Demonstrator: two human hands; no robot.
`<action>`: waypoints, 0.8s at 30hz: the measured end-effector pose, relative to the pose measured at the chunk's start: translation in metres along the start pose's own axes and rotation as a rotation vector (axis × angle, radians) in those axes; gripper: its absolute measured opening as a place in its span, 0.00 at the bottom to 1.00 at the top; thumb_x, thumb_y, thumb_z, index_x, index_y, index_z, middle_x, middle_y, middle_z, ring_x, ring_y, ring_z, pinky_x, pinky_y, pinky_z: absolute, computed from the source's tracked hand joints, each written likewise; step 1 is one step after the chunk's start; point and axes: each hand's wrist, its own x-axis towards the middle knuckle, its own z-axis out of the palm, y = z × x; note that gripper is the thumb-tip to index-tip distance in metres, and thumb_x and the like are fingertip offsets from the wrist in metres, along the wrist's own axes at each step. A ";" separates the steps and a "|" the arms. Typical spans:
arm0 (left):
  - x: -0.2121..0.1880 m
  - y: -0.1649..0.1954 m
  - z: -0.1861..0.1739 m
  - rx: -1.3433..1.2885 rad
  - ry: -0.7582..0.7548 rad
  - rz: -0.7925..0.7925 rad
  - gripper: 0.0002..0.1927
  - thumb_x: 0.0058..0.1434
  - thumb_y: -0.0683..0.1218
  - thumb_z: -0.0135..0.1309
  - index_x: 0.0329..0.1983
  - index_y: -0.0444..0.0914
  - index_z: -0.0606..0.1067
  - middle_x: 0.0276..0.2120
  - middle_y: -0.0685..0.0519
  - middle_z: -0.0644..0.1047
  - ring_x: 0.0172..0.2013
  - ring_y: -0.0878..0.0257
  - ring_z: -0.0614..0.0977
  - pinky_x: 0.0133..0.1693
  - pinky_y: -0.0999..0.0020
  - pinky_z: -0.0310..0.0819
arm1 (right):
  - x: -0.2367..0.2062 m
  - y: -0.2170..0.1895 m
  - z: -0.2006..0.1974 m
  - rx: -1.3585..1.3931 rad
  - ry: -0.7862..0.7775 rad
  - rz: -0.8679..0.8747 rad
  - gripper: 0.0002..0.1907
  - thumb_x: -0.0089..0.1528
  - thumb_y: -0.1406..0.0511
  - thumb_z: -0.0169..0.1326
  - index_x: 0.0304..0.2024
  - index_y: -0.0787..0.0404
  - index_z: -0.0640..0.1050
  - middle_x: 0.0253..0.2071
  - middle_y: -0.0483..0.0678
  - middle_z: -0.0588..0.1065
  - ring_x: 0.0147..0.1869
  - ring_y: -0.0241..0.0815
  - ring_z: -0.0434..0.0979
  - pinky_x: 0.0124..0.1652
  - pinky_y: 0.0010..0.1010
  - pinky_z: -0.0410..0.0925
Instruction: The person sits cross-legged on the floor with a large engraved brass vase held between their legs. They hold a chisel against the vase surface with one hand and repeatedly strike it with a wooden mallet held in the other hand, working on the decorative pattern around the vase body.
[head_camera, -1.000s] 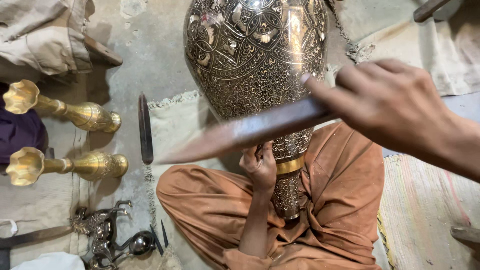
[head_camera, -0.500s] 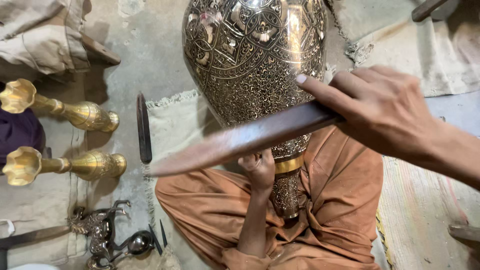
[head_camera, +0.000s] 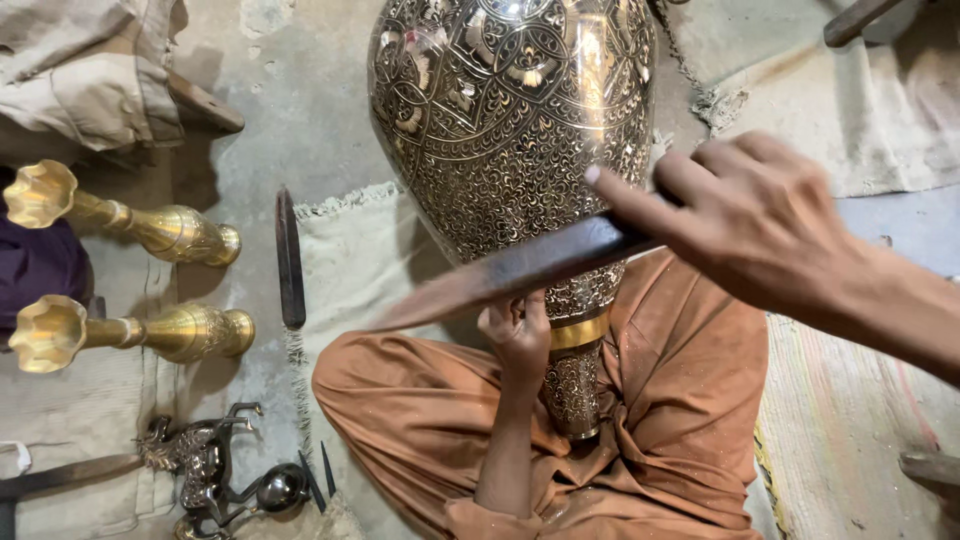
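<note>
A large engraved brass vase (head_camera: 510, 110) lies tilted across my lap, its neck (head_camera: 575, 375) pointing down between my orange-clad legs. My right hand (head_camera: 745, 225) grips a long dark flat stick (head_camera: 500, 280) that crosses the lower belly of the vase, its far end blurred. My left hand (head_camera: 520, 335) is at the vase's gold neck band, under the stick, with its fingers curled against the metal. What the fingers hold is hidden.
Two brass trumpet-mouthed vases (head_camera: 130, 225) (head_camera: 130, 335) lie on their sides at the left. A dark metal bar (head_camera: 289, 260) lies on the beige mat's edge (head_camera: 340, 215). A small metal horse figure (head_camera: 200, 460) and thin tools (head_camera: 320, 475) are at the lower left. A striped rug (head_camera: 840, 420) is at the right.
The stick has swung in my right hand: its blurred tip has moved in towards the vase. My left hand stays at the neck.
</note>
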 end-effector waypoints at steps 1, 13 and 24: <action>-0.001 -0.003 -0.001 -0.037 0.006 0.030 0.08 0.68 0.39 0.59 0.49 0.37 0.77 0.29 0.57 0.80 0.24 0.72 0.77 0.24 0.75 0.71 | -0.001 -0.001 0.003 0.034 -0.014 0.023 0.23 0.68 0.65 0.51 0.67 0.48 0.71 0.31 0.46 0.77 0.28 0.42 0.77 0.28 0.33 0.71; 0.006 -0.003 -0.008 -0.071 -0.035 0.112 0.07 0.67 0.38 0.62 0.44 0.39 0.77 0.31 0.57 0.79 0.24 0.73 0.73 0.25 0.74 0.65 | -0.007 -0.002 0.013 0.010 0.014 0.029 0.21 0.69 0.63 0.49 0.66 0.45 0.70 0.34 0.48 0.78 0.28 0.42 0.77 0.26 0.32 0.69; 0.020 -0.001 -0.016 -0.087 -0.152 0.098 0.09 0.66 0.39 0.62 0.48 0.37 0.78 0.29 0.57 0.79 0.22 0.72 0.72 0.23 0.73 0.65 | 0.000 -0.011 0.011 0.159 -0.078 0.126 0.24 0.67 0.63 0.49 0.67 0.44 0.69 0.33 0.48 0.77 0.27 0.43 0.76 0.26 0.34 0.70</action>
